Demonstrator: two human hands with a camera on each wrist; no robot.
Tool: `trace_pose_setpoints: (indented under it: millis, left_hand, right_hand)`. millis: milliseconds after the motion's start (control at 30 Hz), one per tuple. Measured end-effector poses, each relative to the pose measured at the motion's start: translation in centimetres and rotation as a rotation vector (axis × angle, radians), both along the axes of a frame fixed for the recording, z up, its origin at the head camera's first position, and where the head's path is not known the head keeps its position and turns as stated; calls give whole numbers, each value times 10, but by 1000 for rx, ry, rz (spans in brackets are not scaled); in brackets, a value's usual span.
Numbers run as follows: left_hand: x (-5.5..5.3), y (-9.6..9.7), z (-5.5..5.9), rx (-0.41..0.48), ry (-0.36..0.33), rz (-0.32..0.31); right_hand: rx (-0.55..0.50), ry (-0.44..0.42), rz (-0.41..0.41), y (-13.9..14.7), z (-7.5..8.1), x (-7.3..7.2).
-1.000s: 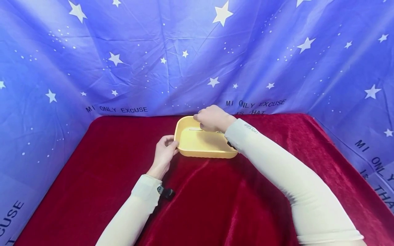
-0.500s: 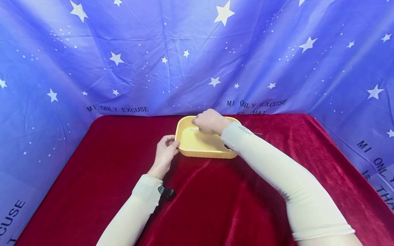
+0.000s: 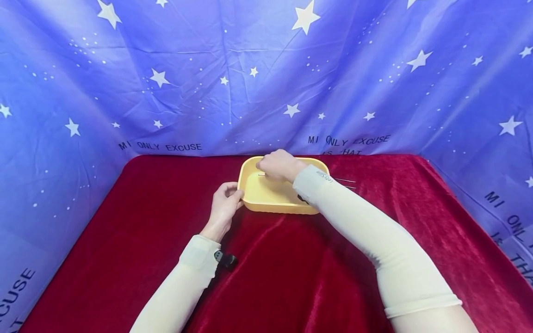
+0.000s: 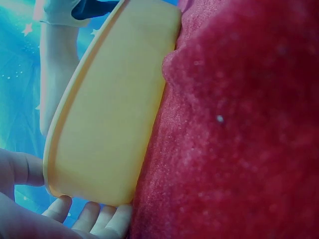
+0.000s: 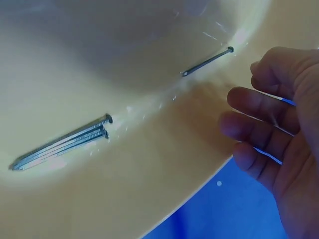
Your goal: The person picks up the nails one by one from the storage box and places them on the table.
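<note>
A yellow tray (image 3: 272, 196) sits toward the back of the red cloth. My left hand (image 3: 222, 208) grips its left end, thumb (image 4: 22, 167) at the rim and the other fingers against the outer wall. Over the tray's inside is my right hand (image 3: 279, 165), its fingers loosely bent, with nothing visible between them in the right wrist view. A single nail (image 5: 207, 62) lies on the tray's floor near those fingertips. Farther off, several nails (image 5: 62, 143) lie side by side in a small bunch. In the head view the right hand covers most of the nails.
Two thin metal rods, possibly nails (image 3: 346, 180), show on the red cloth (image 3: 266, 277) just right of the tray, partly behind the right sleeve (image 3: 354, 222). A blue star-printed curtain (image 3: 200, 101) hangs close behind the table and along both sides.
My right hand has lowered and shifted slightly left over the tray, covering more of the single nail. The sleeve's shift uncovers the thin rods at the right. My left hand keeps its hold.
</note>
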State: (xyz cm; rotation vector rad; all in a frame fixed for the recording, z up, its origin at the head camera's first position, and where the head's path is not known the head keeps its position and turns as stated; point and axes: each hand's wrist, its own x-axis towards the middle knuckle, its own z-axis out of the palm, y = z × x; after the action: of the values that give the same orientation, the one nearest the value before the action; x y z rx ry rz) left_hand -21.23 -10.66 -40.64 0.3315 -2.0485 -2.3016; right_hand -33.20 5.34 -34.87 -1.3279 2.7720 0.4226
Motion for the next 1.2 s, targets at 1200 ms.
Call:
trace_pose_setpoints:
  millis: [1200]
  left_hand:
    - [-1, 1, 0, -10, -22, 3]
  right_hand:
    - [-49, -3, -35, 4, -27, -2]
